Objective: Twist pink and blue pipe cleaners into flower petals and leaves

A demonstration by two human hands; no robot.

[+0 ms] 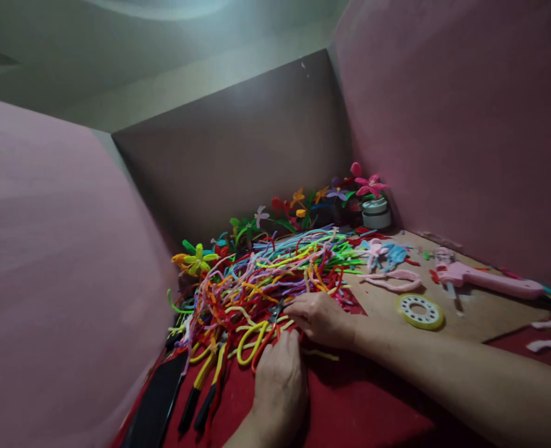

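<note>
My left hand (281, 373) is low over the red cloth, back up, with its fingers curled and their tips hidden. Just beyond it, my right hand (319, 317) is closed, its fingertips near the dark blades of a pair of scissors (275, 311). Whatever either hand holds is hidden. A red handle and a yellow loop extend from the blades toward my left hand. Ahead of both hands spreads a tangled heap of multicoloured pipe cleaners (257, 280). Yellow-handled pliers (205, 367) with black grips lie to the left.
Right of the heap, a board (382, 305) carries a yellow tape roll (420, 312), pink glue gun (490, 277) and pink pipe-cleaner loop (392, 281). Pipe-cleaner flowers (198, 259) and a white container (376, 214) stand behind. Pink panels (466, 124) enclose the sides. A black object (157, 398) lies front left.
</note>
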